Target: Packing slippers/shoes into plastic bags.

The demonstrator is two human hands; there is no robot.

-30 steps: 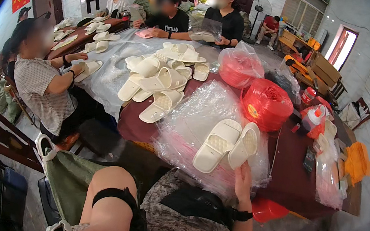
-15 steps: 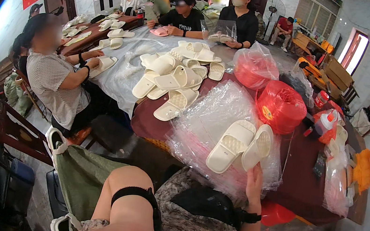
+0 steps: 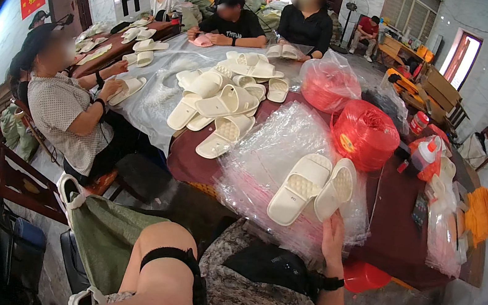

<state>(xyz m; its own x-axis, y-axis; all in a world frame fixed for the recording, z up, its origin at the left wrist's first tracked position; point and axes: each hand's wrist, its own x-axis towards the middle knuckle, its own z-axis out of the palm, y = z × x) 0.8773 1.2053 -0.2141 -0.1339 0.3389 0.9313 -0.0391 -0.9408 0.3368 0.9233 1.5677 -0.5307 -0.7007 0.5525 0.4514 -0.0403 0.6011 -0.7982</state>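
My right hand (image 3: 333,235) reaches up to the near end of a cream slipper (image 3: 334,189), its fingers closed on the edge. This slipper is tilted onto its side. Its mate, another cream slipper (image 3: 299,191), lies flat beside it on a stack of clear plastic bags (image 3: 277,138). On my left, a bare bent limb with a black band (image 3: 170,257) rises from the lower edge, close to a green sack (image 3: 101,235). My left hand itself does not show.
A pile of cream slippers (image 3: 220,99) lies ahead on the dark red table (image 3: 392,229). Red twine rolls (image 3: 365,135) and a bottle (image 3: 425,153) stand at the right. Co-workers sit around the table; one at the left handles a slipper (image 3: 128,90).
The view has shifted slightly, so the table appears a little further left. My right hand stays at the tilted slipper. The left co-worker's one hand has lifted off the slipper there.
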